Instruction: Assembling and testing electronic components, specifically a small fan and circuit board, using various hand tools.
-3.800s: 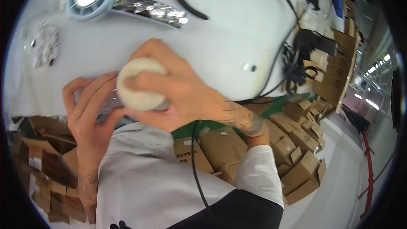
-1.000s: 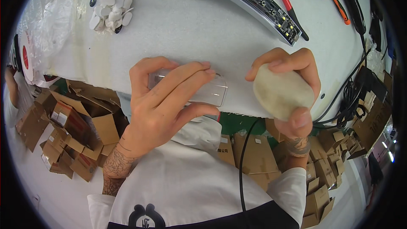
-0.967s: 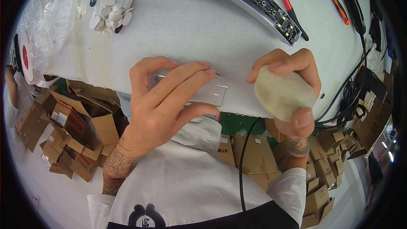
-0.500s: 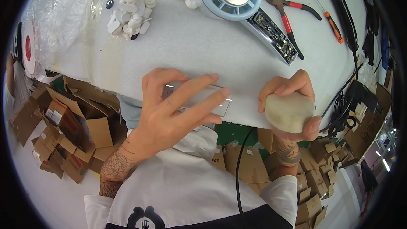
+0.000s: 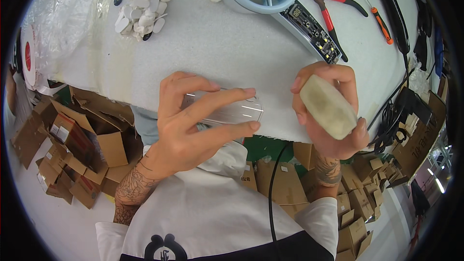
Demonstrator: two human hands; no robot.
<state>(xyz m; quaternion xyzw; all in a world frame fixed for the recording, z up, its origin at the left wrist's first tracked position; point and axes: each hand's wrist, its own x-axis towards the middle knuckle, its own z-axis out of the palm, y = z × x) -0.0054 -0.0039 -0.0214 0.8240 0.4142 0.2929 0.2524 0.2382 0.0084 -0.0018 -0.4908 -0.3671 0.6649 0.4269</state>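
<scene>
My left hand (image 5: pixel 181 121) spans a clear, shallow plastic cover (image 5: pixel 239 110) near the front edge of the table. Its thumb is at the near long edge and its fingers at the far one, gripping the cover. Over the table's front edge to the right, my right hand (image 5: pixel 345 79) holds a pale off-white block (image 5: pixel 327 106) with rounded corners, possibly a sponge or rubber pad. The fingers curl behind the block and the thumb presses its near right end. Farther back lies a light-blue round fan (image 5: pixel 261 7) with an exposed circuit board (image 5: pixel 314 34) along its handle.
Red-handled cutting pliers (image 5: pixel 328 14) and an orange screwdriver (image 5: pixel 383 26) lie at the back right. A pile of small white pieces (image 5: pixel 140 9) sits at the back left, near crumpled clear plastic (image 5: pixel 63 24). Cardboard boxes (image 5: pixel 280 183) stand below the table edge; a black cable (image 5: pixel 273 193) hangs before me.
My right hand has turned the off-white block so its narrower side shows. My left thumb and index finger have spread farther apart on the clear cover. The view has shifted slightly.
</scene>
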